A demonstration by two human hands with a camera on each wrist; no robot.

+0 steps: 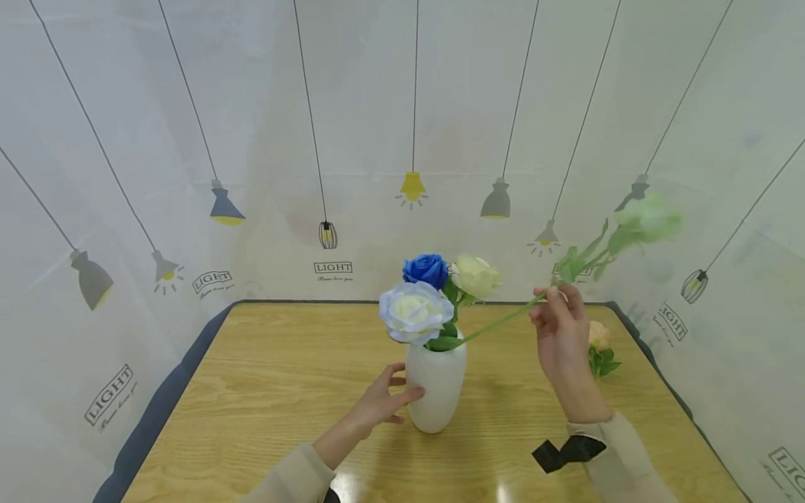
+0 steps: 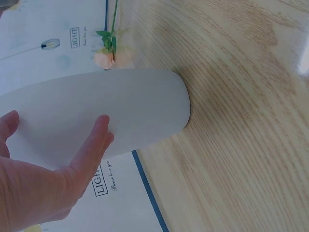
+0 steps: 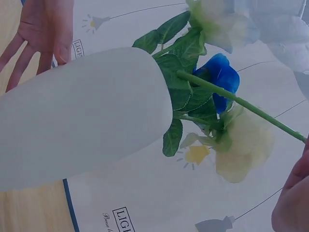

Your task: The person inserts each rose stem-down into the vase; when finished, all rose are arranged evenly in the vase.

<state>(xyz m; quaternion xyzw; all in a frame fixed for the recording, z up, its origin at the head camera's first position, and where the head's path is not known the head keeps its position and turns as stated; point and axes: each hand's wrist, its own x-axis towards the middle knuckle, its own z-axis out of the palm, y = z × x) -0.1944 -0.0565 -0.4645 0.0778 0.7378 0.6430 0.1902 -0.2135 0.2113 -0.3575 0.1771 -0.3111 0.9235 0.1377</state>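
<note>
A white vase (image 1: pixel 436 391) stands upright on the table, holding a blue rose (image 1: pixel 425 270), a pale blue-and-white rose (image 1: pixel 415 312) and a cream rose (image 1: pixel 476 275). At its left side my left hand (image 1: pixel 380 402) touches the wall with spread, fairly straight fingers; the left wrist view shows fingertips resting on the vase (image 2: pixel 140 101). To the right, my right hand (image 1: pixel 560 325) pinches the green stem of a whitish-green flower (image 1: pixel 650 218), its bloom blurred. That stem (image 3: pixel 251 113) slants down to the vase mouth, where its lower end is hidden.
A peach flower (image 1: pixel 599 335) with green leaves lies on the table (image 1: pixel 302 349) at the right, partly behind my right hand. White cloth (image 1: pixel 352 140) printed with lamps hangs around the back and sides of the table.
</note>
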